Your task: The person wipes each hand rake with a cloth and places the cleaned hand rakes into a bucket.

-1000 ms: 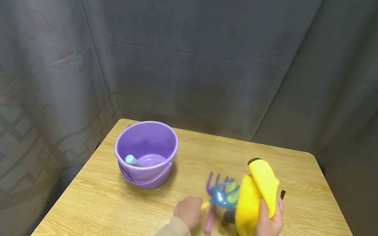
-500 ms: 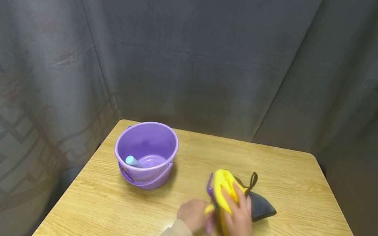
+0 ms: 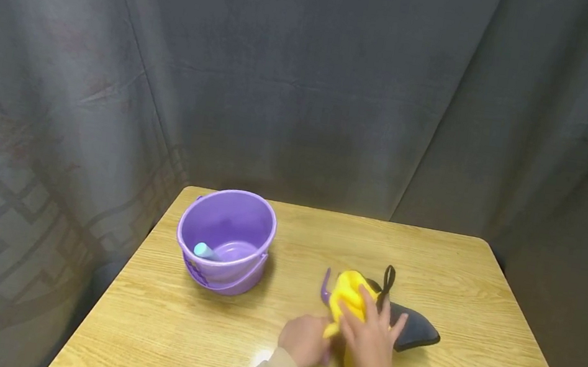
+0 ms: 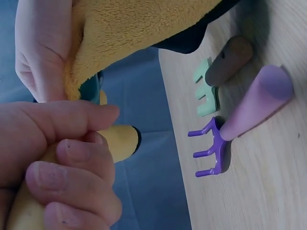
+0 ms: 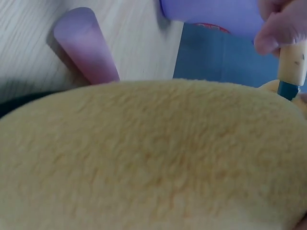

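Note:
In the head view my left hand point(image 3: 304, 340) grips the yellow handle point(image 5: 293, 62) of a small toy rake. Only a bit of the rake's blue neck point(image 5: 288, 89) shows; the yellow cloth hides its head. My right hand point(image 3: 370, 345) holds this fleecy yellow cloth point(image 3: 349, 291), bunched over the rake's head, with some fingers spread. The cloth has a dark backing point(image 3: 411, 330) and a black loop. Close by on the table lie a purple toy rake point(image 4: 218, 153) with a pink handle and a green toy rake point(image 4: 206, 93) with a brown handle.
A purple bucket point(image 3: 232, 281) stands at the left of the wooden table point(image 3: 139, 318). Inside it leans a light-blue handle point(image 3: 203, 250). Grey curtains point(image 3: 308, 85) hang behind the table and along both sides.
My right hand has brought the cloth leftward onto the blue rake's head, covering it, then shifted slightly there. My left hand has moved a little to the right, still gripping the handle.

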`<state>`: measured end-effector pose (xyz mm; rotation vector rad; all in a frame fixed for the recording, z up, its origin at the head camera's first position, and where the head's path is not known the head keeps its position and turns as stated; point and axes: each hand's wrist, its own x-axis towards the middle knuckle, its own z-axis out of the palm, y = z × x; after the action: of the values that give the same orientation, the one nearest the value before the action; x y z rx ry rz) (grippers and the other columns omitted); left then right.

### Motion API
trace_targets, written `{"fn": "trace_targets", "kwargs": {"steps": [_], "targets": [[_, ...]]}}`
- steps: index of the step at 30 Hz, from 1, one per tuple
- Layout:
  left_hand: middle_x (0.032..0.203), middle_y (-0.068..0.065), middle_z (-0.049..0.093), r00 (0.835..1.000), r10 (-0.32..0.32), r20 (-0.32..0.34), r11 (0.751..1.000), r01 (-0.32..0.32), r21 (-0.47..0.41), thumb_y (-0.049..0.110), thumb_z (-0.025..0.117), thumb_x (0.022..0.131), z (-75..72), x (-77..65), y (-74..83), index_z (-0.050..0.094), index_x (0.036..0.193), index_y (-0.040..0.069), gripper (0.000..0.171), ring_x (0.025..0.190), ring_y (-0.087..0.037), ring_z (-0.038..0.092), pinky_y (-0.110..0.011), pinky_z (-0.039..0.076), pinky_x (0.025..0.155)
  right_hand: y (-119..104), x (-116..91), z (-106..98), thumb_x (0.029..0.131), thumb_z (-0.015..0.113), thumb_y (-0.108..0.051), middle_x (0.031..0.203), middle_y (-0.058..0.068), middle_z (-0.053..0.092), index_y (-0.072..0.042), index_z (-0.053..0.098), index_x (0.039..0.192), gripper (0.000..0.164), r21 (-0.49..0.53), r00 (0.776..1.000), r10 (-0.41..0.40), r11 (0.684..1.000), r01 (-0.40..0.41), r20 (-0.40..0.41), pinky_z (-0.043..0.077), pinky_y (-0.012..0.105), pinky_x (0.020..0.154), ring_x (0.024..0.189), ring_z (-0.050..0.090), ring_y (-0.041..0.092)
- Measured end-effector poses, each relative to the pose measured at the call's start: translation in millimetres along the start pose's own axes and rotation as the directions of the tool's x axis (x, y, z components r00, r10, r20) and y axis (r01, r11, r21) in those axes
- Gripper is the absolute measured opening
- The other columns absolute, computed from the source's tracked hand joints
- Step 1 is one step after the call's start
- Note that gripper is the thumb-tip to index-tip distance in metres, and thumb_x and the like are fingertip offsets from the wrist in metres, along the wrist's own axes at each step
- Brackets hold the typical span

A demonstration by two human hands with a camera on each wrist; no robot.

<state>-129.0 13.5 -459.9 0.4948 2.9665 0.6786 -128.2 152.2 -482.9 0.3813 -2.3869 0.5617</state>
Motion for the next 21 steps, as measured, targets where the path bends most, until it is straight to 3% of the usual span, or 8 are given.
{"fn": "trace_targets", "kwargs": {"steps": [4,10,14,21], "targets": [[0.05,0.011,0.045,0.999,0.01,-0.034,0.998,-0.008,0.066,0.022,0.067,0.075,1.7,-0.7,2.7,0.062,0.079,0.019,0.008,0.041,-0.004,0.038,-0.019,0.032,0.04,2.3,0.4,-0.9,0.072,0.066,-0.027,0.134,0.012,0.037,-0.018,0.068,0.102,0.031,0.003,0.997,0.074,0.997,-0.074,0.025,-0.001,0.075,0.083,0.114,0.022,0.061],[0.049,0.009,0.041,0.999,0.013,-0.029,0.993,-0.009,0.119,0.021,0.068,0.073,-0.2,-2.5,5.3,0.063,0.092,0.018,0.02,0.04,-0.006,0.036,-0.019,0.031,0.039,6.4,1.3,-1.5,0.073,0.067,-0.027,0.133,0.016,0.036,-0.018,0.066,0.105,0.034,0.007,0.992,0.126,0.992,-0.126,0.011,0.013,0.076,0.08,0.11,0.026,0.062],[0.049,0.008,0.041,0.999,0.024,-0.022,0.987,-0.021,0.162,0.019,0.067,0.072,-2.3,-4.7,6.9,0.064,0.091,0.016,0.02,0.04,-0.006,0.036,-0.019,0.031,0.038,9.8,1.2,-1.8,0.074,0.066,-0.029,0.127,0.02,0.038,-0.018,0.064,0.109,0.037,-0.02,0.988,0.152,0.988,-0.152,-0.006,0.026,0.067,0.074,0.101,0.038,0.054],[0.048,0.008,0.041,0.997,0.059,-0.04,0.973,-0.048,0.226,0.027,0.067,0.075,-4.3,-8.1,9.7,0.064,0.1,0.014,0.029,0.039,-0.006,0.035,-0.018,0.029,0.039,16.2,0.1,-2.9,0.073,0.067,-0.028,0.118,0.026,0.041,-0.014,0.06,0.114,0.043,-0.049,0.979,0.187,0.98,-0.191,-0.086,0.034,0.051,0.059,0.082,0.044,0.043]]}}
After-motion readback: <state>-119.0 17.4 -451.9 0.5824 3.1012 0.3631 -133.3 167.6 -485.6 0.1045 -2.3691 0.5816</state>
